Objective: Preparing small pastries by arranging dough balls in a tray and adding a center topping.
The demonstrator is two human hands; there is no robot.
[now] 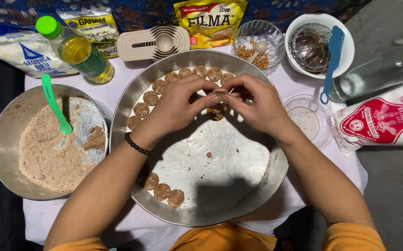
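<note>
Off to the left hand's side sits a dull metal bowl of crumbly brown dough with a green spoon. Left hand and right hand meet fingertip to fingertip over the shiny round tray, pinching a small glossy dough piece between them. Flat round cookies line the tray's rim.

Bright overhead light, sharp focus; dark edges
</note>
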